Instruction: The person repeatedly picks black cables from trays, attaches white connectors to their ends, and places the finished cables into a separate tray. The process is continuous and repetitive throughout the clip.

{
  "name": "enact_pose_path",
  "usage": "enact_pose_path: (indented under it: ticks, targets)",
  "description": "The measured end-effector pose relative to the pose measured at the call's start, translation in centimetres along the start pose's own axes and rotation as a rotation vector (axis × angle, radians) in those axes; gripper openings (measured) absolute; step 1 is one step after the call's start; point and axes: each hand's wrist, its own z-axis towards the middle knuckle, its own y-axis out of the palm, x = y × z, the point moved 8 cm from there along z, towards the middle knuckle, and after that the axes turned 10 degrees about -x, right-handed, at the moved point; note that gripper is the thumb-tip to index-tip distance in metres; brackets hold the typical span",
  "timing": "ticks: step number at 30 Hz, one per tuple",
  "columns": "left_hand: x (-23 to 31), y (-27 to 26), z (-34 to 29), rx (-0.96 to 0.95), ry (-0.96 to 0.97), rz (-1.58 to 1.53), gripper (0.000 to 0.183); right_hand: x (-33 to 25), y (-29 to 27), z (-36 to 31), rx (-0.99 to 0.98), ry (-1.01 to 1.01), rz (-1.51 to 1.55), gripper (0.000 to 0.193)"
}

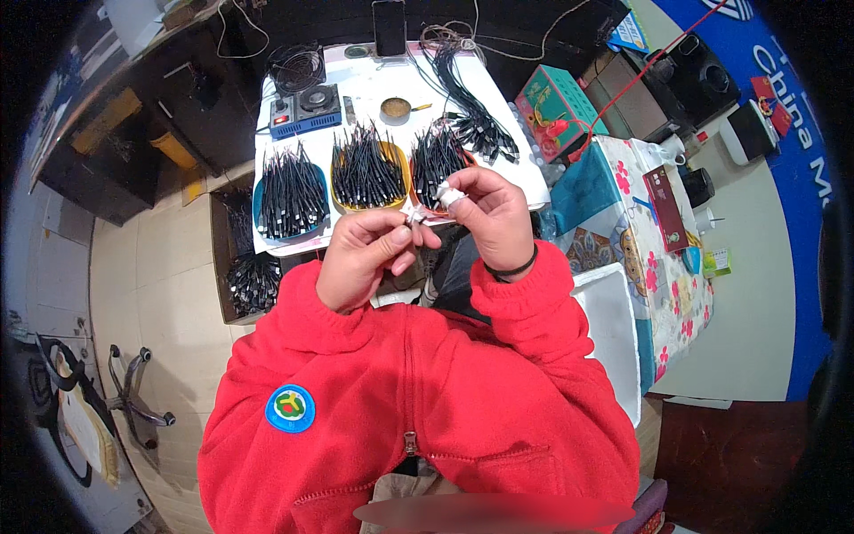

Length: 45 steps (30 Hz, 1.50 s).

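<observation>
My left hand (pixel 363 256) and my right hand (pixel 495 218) are raised close together over the near edge of the white table (pixel 356 84). Thumb and fingers of the left hand pinch a small whitish piece (pixel 414 216), too small to name. The right hand's fingers close on a crumpled-looking white piece (pixel 451 195); its kind is unclear. Just beyond stand three bins packed with upright black cables: a blue bin (pixel 259 203), a yellow bin (pixel 406 160) and an orange-red bin (pixel 416 198), partly hidden by my hands.
Behind the bins are a blue control box (pixel 307 125) with a knob, a round tin (pixel 395 110) and a loose black cable bundle (pixel 480 125). A phone (pixel 389 28) stands at the back. Right are a green box (pixel 569 100) and a white foam box (pixel 614 320); left, a cable-filled carton (pixel 221 267).
</observation>
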Motion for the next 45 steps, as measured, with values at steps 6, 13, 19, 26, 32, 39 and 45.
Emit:
enact_pose_path:
  ticks: [6, 13, 19, 26, 32, 39, 45]
  targets:
    - [0.2, 0.3, -0.2, 0.018, 0.029, 0.068, 0.013, 0.7, -0.8, -0.6, 0.017, 0.124, 0.093, 0.015]
    - [-0.6, 0.6, -0.4, 0.096, -0.056, 0.206, 0.017, 0.5, 1.0, -1.5, -0.023, 0.066, 0.048, 0.015]
    - [-0.6, 0.0, -0.3, 0.166, -0.067, 0.075, 0.02, -3.9, 2.2, -1.2, -0.036, -0.223, -0.599, 0.011]
    - [-1.0, -0.3, -0.7, 0.171, -0.041, 0.044, 0.015, -2.7, 2.5, -1.3, 0.028, -0.343, -0.496, 0.009]
    - [-0.9, 0.0, -0.9, 0.159, -0.023, 0.031, 0.013, 2.7, 3.5, -1.0, -0.127, 0.062, 0.551, 0.013]
    - [-1.3, -0.2, -1.4, 0.097, -0.207, 0.05, 0.012, 2.8, 3.3, -1.0, -0.196, 0.187, 0.457, 0.016]
    - [-1.1, 0.1, -1.3, 0.06, -0.206, 0.106, 0.013, 3.3, 3.9, -1.3, -0.264, 0.257, 0.567, 0.017]
